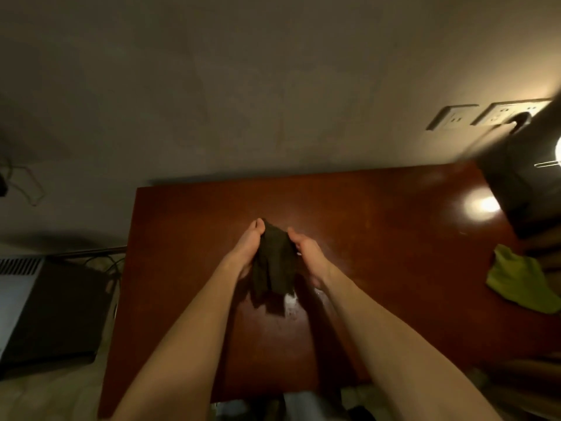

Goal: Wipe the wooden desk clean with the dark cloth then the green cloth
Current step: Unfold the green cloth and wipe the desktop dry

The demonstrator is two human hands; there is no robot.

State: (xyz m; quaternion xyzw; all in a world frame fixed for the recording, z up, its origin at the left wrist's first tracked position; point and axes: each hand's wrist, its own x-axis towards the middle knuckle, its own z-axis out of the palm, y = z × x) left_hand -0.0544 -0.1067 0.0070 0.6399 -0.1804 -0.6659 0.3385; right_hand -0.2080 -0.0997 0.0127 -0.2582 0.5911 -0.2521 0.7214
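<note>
The dark cloth (274, 262) hangs bunched above the middle of the reddish wooden desk (188, 244), its lower end close to the surface. My left hand (247, 247) grips its left side and my right hand (309, 253) grips its right side. A small whitish wet patch (290, 302) shines on the desk just under the cloth. The green cloth (519, 284) lies crumpled at the desk's right edge, well away from both hands.
A lit desk lamp (516, 165) stands at the back right corner, with its glare on the wood. Wall sockets (452, 117) sit above it. A dark box and a white appliance (18, 287) stand left of the desk, with cables.
</note>
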